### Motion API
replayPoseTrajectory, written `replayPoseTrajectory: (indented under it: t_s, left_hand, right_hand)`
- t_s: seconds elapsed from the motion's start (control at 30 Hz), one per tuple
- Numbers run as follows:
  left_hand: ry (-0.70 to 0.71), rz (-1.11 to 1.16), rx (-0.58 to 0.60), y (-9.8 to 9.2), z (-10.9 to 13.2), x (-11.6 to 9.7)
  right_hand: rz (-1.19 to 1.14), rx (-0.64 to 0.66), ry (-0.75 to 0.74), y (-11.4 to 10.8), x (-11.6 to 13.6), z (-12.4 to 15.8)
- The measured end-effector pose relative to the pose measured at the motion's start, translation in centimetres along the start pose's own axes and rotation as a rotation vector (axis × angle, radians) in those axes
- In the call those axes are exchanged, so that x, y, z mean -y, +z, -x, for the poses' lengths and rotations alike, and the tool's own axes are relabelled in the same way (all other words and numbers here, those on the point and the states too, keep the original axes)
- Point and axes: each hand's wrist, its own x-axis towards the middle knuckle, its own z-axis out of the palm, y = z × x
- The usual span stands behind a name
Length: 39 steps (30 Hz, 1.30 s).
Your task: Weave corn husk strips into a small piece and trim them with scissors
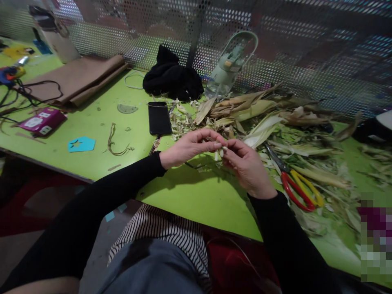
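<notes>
Both hands meet above the green table's front part, fingertips close together. A small piece of pale corn husk [221,153] is pinched between them. My left hand [196,146] comes in from the left, its thumb and fingers closed on the piece. From the right, my right hand [245,165] pinches the same piece with thumb and forefinger. The piece's exact shape is partly hidden by the fingers. Scissors [295,179] with one red and one yellow handle lie right of my right hand. Behind the hands spreads a heap of dried corn husks [245,112].
A black phone [159,118] lies left of the husks, near a black cloth [173,77] and a pale green bottle [228,69]. Further left are a blue card [81,144], a protractor [127,108], a purple power strip [43,121] and brown folded material [82,77]. A perforated screen [275,53] closes the back.
</notes>
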Motion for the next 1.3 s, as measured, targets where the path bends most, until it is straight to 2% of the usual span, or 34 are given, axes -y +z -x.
replayPoseTrajectory:
  t_s: [0.2,0.57,0.83,0.93,1.1,1.3]
  left_hand:
    - [-0.043,-0.073,-0.028,0.1,0.2,-0.7]
    - [-0.062,-0.146,0.056,0.3,0.6,-1.0]
    - [-0.124,-0.236,0.120,0.8,0.9,-0.9]
    - [-0.160,-0.239,0.106,0.9,0.8,-0.8]
    - [-0.227,-0.047,0.007,1.0,0.7,0.0]
    - [-0.308,0.240,-0.138,0.8,0.5,0.1]
  right_hand:
    - [0.099,0.011,-0.051,-0.4,-0.1,0.1]
    - [0.308,-0.017,-0.126,-0.3,1.3,0.9]
    - [0.502,-0.143,-0.276,-0.3,0.7,0.8]
    - [0.518,-0.142,-0.284,-0.4,0.4,0.6]
    - [0.523,-0.090,-0.260,-0.8,0.3,0.4]
    - [0.473,-0.136,-0.365,-0.6,1.0,0.9]
